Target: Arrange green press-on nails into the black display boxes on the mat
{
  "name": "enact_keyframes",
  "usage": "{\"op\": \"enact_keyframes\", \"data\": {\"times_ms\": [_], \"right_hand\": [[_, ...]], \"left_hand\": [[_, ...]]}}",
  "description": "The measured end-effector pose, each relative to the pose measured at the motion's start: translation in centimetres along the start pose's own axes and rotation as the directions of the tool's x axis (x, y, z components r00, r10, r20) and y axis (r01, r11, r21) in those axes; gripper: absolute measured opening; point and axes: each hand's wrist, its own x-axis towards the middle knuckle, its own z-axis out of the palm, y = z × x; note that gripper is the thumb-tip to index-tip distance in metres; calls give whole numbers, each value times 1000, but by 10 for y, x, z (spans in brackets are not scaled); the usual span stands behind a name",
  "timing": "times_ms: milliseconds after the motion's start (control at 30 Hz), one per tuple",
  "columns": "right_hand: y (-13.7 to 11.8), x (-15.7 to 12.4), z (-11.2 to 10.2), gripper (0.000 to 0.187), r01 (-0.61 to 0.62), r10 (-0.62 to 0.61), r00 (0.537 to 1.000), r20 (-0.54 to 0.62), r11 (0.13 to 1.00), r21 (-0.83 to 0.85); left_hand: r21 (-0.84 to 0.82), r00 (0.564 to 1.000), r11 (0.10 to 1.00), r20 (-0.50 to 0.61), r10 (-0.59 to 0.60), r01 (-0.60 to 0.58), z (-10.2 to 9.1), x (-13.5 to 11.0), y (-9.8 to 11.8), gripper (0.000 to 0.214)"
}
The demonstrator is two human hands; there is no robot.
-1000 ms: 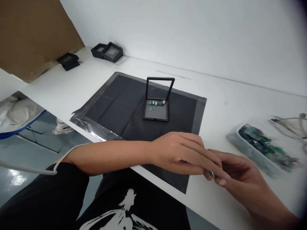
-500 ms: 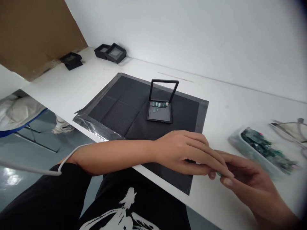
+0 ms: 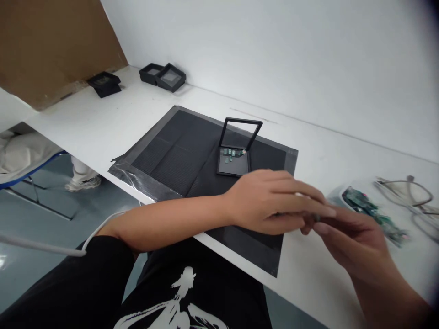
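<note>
My left hand reaches across from the left, fingers bent and held together, their tips meeting those of my right hand. Between the right thumb and fingers a small green stone shows, mostly covered. A bit of something white peeks out among my left fingers; what it is stays hidden. Beyond the left hand, a black display case stands with its framed clear lid raised. Several small blue-green stones lie inside it, mostly in a row near the hinge.
A black ribbed mat lies taped on the white table. Right of my hands is a clear container of green stones, with eyeglasses behind it. Black boxes sit by the wall. A white cable runs past my left arm.
Both hands have moved slightly up and remain together at the fingertips. The view has shifted a little. The display case and its stones look the same.
</note>
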Motion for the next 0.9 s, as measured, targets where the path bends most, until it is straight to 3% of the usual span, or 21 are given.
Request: {"op": "enact_keyframes", "data": {"times_ms": [133, 200, 367, 467, 533, 600, 733, 900], "right_hand": [[-4, 22, 3, 17, -30, 24, 998, 65, 995, 95], [-4, 33, 10, 15, -91, 87, 994, 58, 993, 75], [9, 44, 37, 9, -204, 199, 974, -111, 978, -43], [9, 37, 51, 8, -200, 157, 970, -187, 951, -236], [5, 32, 61, 12, -131, 80, 988, -133, 885, -448], [0, 29, 71, 19, -20, 23, 1000, -3, 777, -629], [0, 32, 91, 31, 106, 47, 984, 170, 613, -783], [9, 37, 102, 22, 68, 71, 987, 142, 622, -780]], "left_hand": [[93, 973, 983, -187, -136, 155, -6, 4, -7, 33], [137, 971, 975, -189, -146, 173, -8, 4, -10, 30], [320, 967, 913, -70, -245, 254, -20, 5, -21, 30], [250, 955, 927, -180, -237, 278, -36, 11, -28, 34], [153, 932, 955, -303, -199, 253, -47, 16, -31, 30], [102, 908, 974, -392, -146, 201, -57, 19, -33, 27], [79, 880, 991, -471, -61, 111, -63, 20, -33, 22], [99, 893, 990, -447, -49, 104, -59, 18, -29, 23]]}}
